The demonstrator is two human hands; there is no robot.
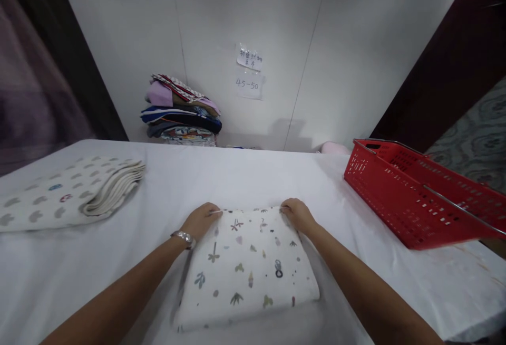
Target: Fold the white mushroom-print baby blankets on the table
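**Both hands at far corners of folded cloth**

I see my left hand [202, 220], wrist with a metal bracelet [184, 237], reaching forward with its fingers pinched on the far left corner of the folded printed cloth [247, 268]. My right hand [297, 214] mirrors it, fingers closed on the far right corner. Both forearms run straight out from the near edge. The cloth lies flat between them on the white worktop [245, 176], a neat rectangle. A stack of folded cloths [67, 194] sits well to the left; a red basket [419, 194] stands to the right. Against the white wall [118, 34], a pile of coloured fabrics [179, 113] and two paper notes [249, 73].
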